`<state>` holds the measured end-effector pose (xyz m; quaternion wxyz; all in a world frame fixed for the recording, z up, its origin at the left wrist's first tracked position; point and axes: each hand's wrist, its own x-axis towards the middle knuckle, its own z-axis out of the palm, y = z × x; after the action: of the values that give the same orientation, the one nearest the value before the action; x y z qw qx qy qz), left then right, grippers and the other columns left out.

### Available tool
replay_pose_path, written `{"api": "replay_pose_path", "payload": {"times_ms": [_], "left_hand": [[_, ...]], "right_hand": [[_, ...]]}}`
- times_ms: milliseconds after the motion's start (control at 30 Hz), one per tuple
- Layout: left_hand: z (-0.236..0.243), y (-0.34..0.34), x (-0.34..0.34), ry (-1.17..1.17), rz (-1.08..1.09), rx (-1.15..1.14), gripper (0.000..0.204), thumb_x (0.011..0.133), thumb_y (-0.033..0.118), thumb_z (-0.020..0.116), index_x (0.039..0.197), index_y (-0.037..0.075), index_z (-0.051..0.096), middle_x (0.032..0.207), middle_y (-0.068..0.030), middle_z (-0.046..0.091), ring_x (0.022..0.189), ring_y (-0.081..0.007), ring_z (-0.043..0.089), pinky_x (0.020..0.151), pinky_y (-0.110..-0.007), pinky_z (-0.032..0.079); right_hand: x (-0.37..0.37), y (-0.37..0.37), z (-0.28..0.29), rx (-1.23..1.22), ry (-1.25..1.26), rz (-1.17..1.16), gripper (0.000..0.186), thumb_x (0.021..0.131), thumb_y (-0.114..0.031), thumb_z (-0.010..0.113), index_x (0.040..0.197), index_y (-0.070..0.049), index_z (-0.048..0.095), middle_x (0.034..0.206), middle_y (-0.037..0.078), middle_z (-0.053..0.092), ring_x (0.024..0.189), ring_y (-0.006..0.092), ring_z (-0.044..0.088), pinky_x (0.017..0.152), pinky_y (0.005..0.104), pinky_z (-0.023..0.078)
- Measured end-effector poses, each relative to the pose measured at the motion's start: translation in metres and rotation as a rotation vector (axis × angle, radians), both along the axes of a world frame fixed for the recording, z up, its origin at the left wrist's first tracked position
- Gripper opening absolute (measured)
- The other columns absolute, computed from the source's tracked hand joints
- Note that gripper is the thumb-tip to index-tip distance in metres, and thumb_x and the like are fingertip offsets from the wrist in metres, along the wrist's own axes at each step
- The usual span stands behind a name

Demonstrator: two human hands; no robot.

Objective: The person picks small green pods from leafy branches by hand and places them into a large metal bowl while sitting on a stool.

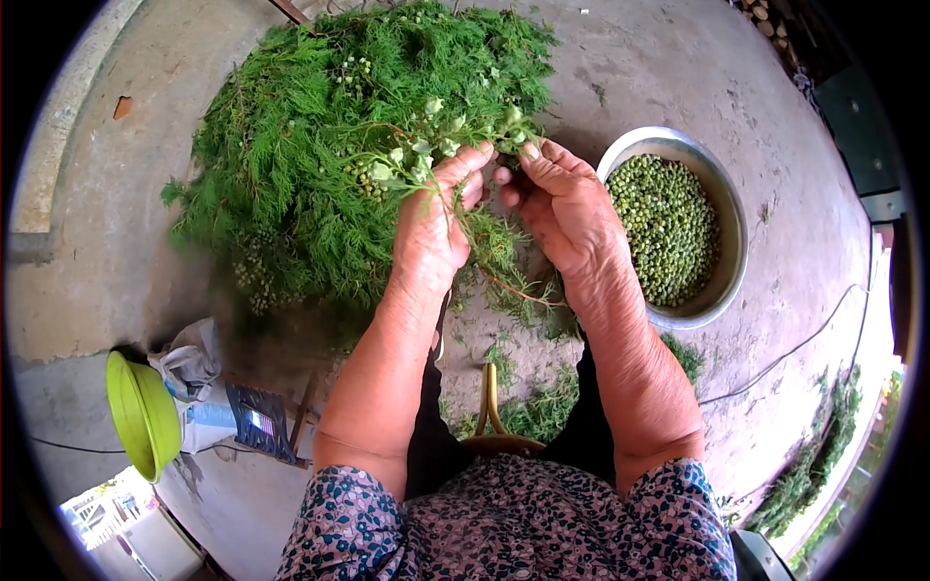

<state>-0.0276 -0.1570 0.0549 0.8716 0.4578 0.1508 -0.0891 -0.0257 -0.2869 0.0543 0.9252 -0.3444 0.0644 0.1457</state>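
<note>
My left hand (pixel 431 221) is closed round the stem of an evergreen sprig with pale green cones (pixel 384 172), thumb and fingers pinched near its middle. At the right end of the sprig, the thumb and fingers of my right hand (pixel 570 201) pinch together by a cone; whether that cone is loose or attached I cannot tell. Beneath and beyond both hands spreads a large heap of green conifer branches (pixel 300 126). To the right of my right hand stands a round metal basin (pixel 733 218), holding many small green cones (pixel 666 230).
Near left, a lime-green plastic basin (pixel 131 412) stands on its side against a grey bag (pixel 194 360). A bent yellowish handle (pixel 490 392) rises between my legs, with leafy scraps (pixel 538 412) around it. A thin cable (pixel 775 366) crosses the concrete floor at right.
</note>
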Motion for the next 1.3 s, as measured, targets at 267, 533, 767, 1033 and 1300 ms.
{"api": "replay_pose_path", "payload": {"times_ms": [267,533,767,1033,1300], "left_hand": [[0.0,0.018,0.004,-0.174,0.016,-0.128,0.017,0.082,0.017,0.057,0.09,0.002,0.057,0.072,0.0013,0.052,0.058,-0.0068,0.042,0.055,-0.02,0.035],[0.002,0.015,0.002,-0.116,0.019,-0.066,0.021,0.079,0.018,0.06,0.096,0.006,0.06,0.091,-0.0026,0.061,0.084,-0.0091,0.052,0.077,-0.024,0.037],[0.012,0.007,-0.004,-0.194,-0.011,0.066,0.029,0.079,0.019,0.059,0.103,0.003,0.059,0.098,-0.0039,0.059,0.089,-0.0109,0.052,0.079,-0.025,0.04],[0.017,0.006,-0.006,-0.115,-0.088,0.004,0.027,0.08,0.019,0.061,0.101,0.003,0.057,0.092,-0.0022,0.058,0.069,-0.0091,0.053,0.063,-0.023,0.045],[0.015,0.006,-0.008,-0.109,-0.007,0.058,0.021,0.079,0.019,0.063,0.091,0.003,0.059,0.084,-0.0028,0.058,0.067,-0.0122,0.054,0.054,-0.026,0.047]], "right_hand": [[0.001,0.0,0.008,0.153,0.08,-0.045,0.031,0.091,-0.009,0.035,0.113,0.013,0.04,0.103,0.023,0.052,0.093,0.0284,0.056,0.082,0.0357,0.049],[0.0,0.001,0.009,0.137,-0.004,-0.03,0.032,0.09,0.0,0.035,0.119,0.012,0.033,0.102,0.023,0.053,0.092,0.0289,0.058,0.081,0.0342,0.051],[-0.006,0.008,0.01,-0.105,-0.049,-0.028,0.03,0.09,-0.003,0.04,0.119,0.005,0.038,0.096,0.016,0.057,0.084,0.0223,0.059,0.073,0.0303,0.051],[-0.007,0.01,0.013,-0.319,-0.243,-0.01,0.043,0.084,0.008,0.041,0.126,0.006,0.032,0.09,0.016,0.056,0.072,0.0176,0.058,0.058,0.0267,0.049],[-0.008,0.014,0.007,-0.329,-0.145,-0.102,0.04,0.083,0.007,0.041,0.123,0.007,0.036,0.089,0.016,0.056,0.07,0.0177,0.057,0.058,0.0274,0.049]]}}
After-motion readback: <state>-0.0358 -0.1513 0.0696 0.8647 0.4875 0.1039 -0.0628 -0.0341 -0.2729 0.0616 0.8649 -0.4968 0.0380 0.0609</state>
